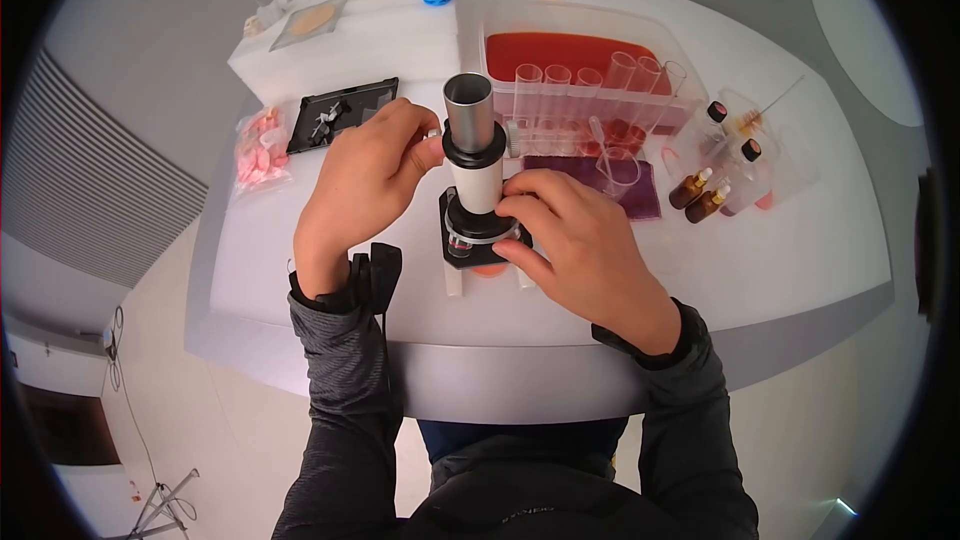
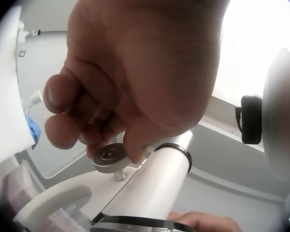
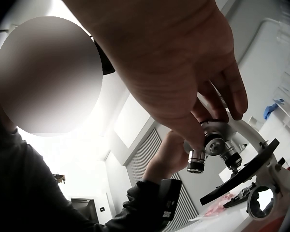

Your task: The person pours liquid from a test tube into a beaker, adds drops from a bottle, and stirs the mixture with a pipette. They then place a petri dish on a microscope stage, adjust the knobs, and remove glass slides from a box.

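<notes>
A white and black microscope with a silver eyepiece tube stands upright near the table's middle. My left hand is at its left side; in the left wrist view the thumb and a finger of that hand pinch the round knob. From the right, my right hand reaches low on the microscope. The right wrist view shows its thumb and fingers round the revolving nosepiece, above the black stage. Part of the grip is hidden behind the hand.
Behind stand test tubes and a tub of red liquid. Brown dropper bottles and clear bottles are at right. A black tray, a pink bag and a white foam block lie left.
</notes>
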Motion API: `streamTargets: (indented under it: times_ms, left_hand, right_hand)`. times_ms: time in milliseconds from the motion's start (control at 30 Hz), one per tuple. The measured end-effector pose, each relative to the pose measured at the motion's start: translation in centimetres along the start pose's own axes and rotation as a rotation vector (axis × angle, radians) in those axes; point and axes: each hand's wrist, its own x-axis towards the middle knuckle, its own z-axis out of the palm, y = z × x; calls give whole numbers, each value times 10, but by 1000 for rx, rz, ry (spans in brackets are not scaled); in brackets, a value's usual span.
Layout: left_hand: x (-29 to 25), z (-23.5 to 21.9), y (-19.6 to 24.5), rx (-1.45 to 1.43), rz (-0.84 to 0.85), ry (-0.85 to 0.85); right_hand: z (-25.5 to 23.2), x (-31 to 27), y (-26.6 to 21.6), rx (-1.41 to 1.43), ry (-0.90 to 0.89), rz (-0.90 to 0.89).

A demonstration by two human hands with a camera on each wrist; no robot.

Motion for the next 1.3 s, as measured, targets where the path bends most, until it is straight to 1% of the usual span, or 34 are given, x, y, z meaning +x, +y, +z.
streamTargets:
  times_ms: [167,300,467,567,667,767,867,967,1067,1167,1300]
  left_hand:
    - [0,0,2,32,-5,-3]
    - [-2,-5,12,37,-24,-13]
    - [-6,-9,14,80,23,-46]
    - [-4,-1,7,38,71,-19]
    - [-3,-1,3,65,92,-37]
    - [-2,-3,3,56,-7,-89]
    - [-2,-2,0,61,-21,-95]
    - [-3,-4,7,-14,-61,-70]
    - [-3,-6,11,10,-16,-34]
    - [-3,1,6,-33,-10,-25]
    - [-1,1,9,-10,-21,-48]
  right_hand:
    - [0,0,1,1,-3,3]
    - [0,-1,1,12,0,4]
    - [0,-1,1,1,-3,7]
    - [1,-2,2,-6,-7,4]
    - [1,-1,1,-3,-4,2]
    - [0,-1,1,-2,3,-5]
    - [-1,-1,1,-2,2,-5]
    - [0,-1,1,-2,1,-3]
    - [-1,-1,0,1,4,-7]
    - [-1,-1,0,0,7,-8]
    - [-1,-1,-1,5,5,12]
